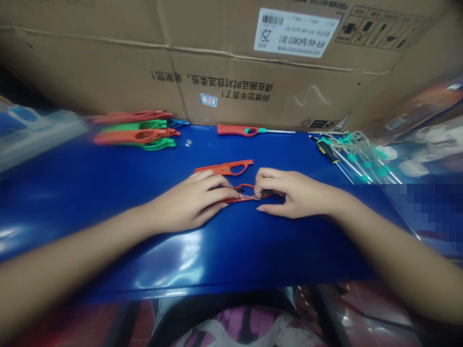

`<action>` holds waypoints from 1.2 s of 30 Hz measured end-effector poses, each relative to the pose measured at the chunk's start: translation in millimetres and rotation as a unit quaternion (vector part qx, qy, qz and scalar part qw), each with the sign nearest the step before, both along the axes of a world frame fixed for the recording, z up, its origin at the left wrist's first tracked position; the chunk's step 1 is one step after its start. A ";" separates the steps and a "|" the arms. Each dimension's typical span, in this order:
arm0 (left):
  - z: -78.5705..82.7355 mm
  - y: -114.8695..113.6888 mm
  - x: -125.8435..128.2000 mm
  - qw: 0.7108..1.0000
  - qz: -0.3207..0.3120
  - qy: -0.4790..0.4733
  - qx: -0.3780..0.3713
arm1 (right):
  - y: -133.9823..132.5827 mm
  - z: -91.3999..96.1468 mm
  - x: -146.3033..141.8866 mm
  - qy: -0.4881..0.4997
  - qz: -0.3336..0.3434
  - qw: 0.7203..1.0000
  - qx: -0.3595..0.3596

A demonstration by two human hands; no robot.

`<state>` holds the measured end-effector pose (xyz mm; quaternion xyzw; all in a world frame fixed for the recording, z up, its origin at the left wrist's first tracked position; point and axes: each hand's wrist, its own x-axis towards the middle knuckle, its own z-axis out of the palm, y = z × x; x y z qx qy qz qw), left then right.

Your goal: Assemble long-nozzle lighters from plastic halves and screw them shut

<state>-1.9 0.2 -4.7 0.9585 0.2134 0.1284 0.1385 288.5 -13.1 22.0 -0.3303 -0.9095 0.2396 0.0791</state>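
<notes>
My left hand (191,200) curls, fingers and thumb closed on a red casing (246,198) at mid-desk (231,260); my right hand (296,193) bends its fingers onto the other end, thumb apart, and I can't tell if they grip. The carton (126,58) walls the far side, its upside-down label (296,33) reading "KFR-46G" and "25". Bare surface reaches the near edge.

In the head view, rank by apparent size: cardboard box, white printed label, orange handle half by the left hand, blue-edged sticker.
Largest to smallest:
Cardboard box
White printed label
Orange handle half
Blue-edged sticker
</notes>
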 end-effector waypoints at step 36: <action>-1.9 0.3 -1.6 0.999 -0.019 -0.021 0.039 | -1.6 -2.1 -7.0 0.026 -0.036 0.999 -0.009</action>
